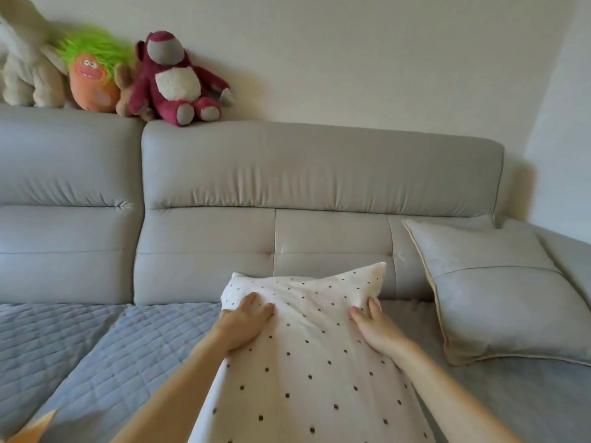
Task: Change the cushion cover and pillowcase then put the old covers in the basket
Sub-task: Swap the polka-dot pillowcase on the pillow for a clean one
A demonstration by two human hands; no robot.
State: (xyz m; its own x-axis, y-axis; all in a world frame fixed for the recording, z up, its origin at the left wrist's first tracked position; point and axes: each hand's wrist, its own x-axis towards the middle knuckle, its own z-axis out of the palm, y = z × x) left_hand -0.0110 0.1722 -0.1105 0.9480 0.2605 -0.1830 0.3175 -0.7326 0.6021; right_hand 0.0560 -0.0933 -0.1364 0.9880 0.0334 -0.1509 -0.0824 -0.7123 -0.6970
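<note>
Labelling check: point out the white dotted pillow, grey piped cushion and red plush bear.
white dotted pillow (307,362): head view, cover centre.
grey piped cushion (505,308): head view, lower panel.
red plush bear (177,81): head view, white belly.

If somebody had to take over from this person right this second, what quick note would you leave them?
Left hand: open, pressing flat on the dotted pillow near its top left corner.
Right hand: open, pressing near the top right corner.
The pillow lies on the quilted sofa seat. The grey cushion leans in the sofa corner to the right, untouched.
Done: unclear; the view does not show whether either cover is the fresh one.
Left: check both covers, change any old one, then find the basket, which is out of view, and drop the old covers in.
</note>
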